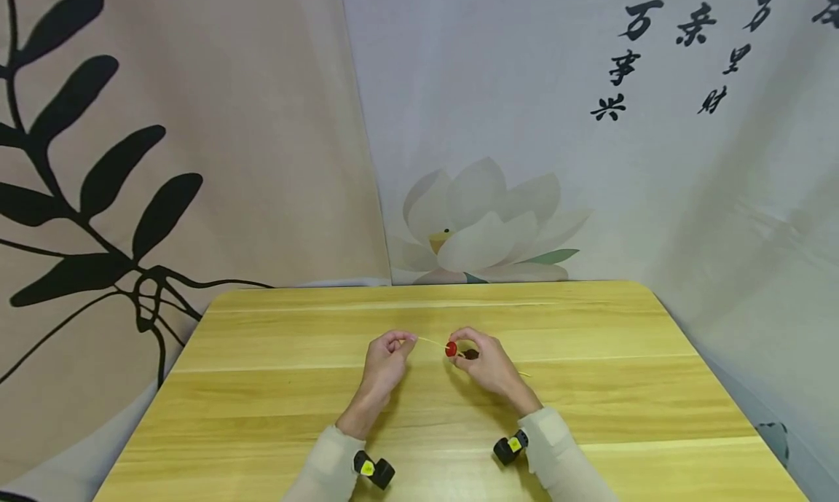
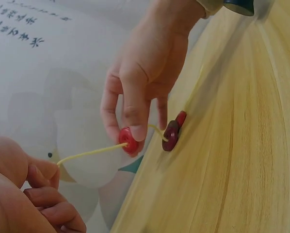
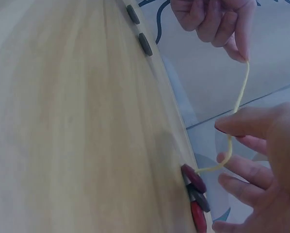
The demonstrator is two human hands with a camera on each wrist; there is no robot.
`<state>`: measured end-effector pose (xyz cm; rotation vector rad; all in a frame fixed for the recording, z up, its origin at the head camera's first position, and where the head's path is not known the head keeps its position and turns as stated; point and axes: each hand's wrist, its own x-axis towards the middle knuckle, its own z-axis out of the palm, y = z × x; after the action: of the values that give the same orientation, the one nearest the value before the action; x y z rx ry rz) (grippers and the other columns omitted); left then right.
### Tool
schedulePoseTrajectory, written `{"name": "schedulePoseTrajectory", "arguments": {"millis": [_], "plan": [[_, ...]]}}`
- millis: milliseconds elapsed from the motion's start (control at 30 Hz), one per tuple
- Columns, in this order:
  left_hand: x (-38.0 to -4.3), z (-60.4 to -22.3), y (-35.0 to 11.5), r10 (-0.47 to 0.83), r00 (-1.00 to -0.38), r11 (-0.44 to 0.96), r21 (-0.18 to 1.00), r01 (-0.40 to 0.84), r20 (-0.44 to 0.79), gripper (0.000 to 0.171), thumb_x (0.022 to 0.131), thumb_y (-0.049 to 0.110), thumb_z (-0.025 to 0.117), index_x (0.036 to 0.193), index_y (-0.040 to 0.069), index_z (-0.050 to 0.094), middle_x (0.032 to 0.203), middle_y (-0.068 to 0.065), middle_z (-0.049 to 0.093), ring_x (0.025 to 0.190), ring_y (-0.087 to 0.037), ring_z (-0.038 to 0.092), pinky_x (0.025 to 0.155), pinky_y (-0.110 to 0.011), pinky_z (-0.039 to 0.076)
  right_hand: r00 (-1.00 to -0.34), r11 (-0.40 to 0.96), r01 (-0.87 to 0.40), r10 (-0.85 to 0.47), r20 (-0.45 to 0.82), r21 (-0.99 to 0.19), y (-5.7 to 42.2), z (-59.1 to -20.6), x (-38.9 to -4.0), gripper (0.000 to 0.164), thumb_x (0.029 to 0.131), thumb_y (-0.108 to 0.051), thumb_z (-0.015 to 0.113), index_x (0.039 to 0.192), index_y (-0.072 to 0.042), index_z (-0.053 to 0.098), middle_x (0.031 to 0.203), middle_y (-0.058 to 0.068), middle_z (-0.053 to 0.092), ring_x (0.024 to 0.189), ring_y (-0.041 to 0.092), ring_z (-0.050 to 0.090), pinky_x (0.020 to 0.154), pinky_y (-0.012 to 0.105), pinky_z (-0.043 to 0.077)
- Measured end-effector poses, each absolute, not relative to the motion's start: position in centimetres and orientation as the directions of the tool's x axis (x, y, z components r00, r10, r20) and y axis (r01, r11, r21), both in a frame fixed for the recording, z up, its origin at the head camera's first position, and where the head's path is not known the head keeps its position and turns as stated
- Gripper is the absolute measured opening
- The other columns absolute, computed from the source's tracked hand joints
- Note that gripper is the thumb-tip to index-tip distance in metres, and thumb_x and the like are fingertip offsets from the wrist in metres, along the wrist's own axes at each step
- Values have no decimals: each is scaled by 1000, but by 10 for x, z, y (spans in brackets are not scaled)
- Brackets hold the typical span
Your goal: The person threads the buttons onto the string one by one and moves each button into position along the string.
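A yellow cord (image 2: 91, 153) runs between the two hands above the table. My left hand (image 1: 385, 362) pinches its end between thumb and forefinger. My right hand (image 1: 491, 363) pinches a bright red, round, button-like disc (image 2: 129, 141) that the cord passes through. Beyond that disc the cord bends down to a dark red disc (image 2: 170, 138) on the tabletop, beside the right fingers. In the right wrist view, a dark grey disc (image 3: 199, 198) and a red disc (image 3: 199, 218) lie against the dark red one. The pinched disc is mostly hidden there by the thumb.
Two dark grey discs (image 3: 145, 44) lie apart on the table near its edge in the right wrist view. The cord's tail (image 1: 525, 374) shows right of the right hand. A wooden table (image 1: 262, 414) spreads beneath, with a printed cloth (image 1: 262, 123) behind its far edge.
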<state>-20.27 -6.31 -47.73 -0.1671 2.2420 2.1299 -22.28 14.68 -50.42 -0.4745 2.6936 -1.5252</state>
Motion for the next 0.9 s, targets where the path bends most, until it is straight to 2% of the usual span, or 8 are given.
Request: {"name": "schedulePoseTrajectory", "arguments": {"millis": [200,400,533,667,767,900], "plan": [[-204,-478,-64,-40,-994,55,993,-108,-106,26,98,16,62,111,-6,65,62,7,33,50,-7,28,47,-18,24,-942,450,-278,-301,148,-849,150,-509,-225,28,86,0,74,110,-12,67,123,10,65,103,27,66,90,43,54],[-203,-476,-63,-41,-995,52,994,-97,-95,26,97,16,62,111,-6,65,63,6,33,51,-7,29,47,-18,25,-930,438,-315,-318,183,-842,153,-513,-225,28,85,1,74,108,-13,67,125,14,63,102,29,66,85,41,56],[-203,-475,-63,-49,-995,52,994,-91,-89,26,97,16,63,110,-6,66,64,6,33,52,-7,29,48,-18,25,-931,459,-319,-313,185,-829,155,-513,-225,27,85,-1,75,108,-14,68,129,16,61,117,34,60,93,45,53],[-203,-474,-64,-51,-994,52,994,-95,-93,26,97,16,63,111,-7,66,65,6,33,52,-8,29,48,-19,25,-939,493,-299,-302,162,-817,158,-513,-226,27,85,-6,76,110,-12,68,137,19,57,135,38,46,107,52,40],[-203,-474,-65,-46,-994,53,994,-97,-94,27,97,17,63,111,-6,65,65,6,33,52,-7,29,48,-19,25,-946,512,-272,-295,131,-815,160,-512,-226,27,86,-7,76,111,-13,68,141,19,54,138,38,42,111,55,34],[-203,-474,-66,-32,-995,53,994,-97,-95,27,99,18,62,113,-5,65,65,6,33,50,-6,29,47,-19,25,-954,521,-240,-285,99,-819,162,-513,-226,26,85,-5,76,106,-18,69,142,20,53,135,41,45,110,56,35]]}}
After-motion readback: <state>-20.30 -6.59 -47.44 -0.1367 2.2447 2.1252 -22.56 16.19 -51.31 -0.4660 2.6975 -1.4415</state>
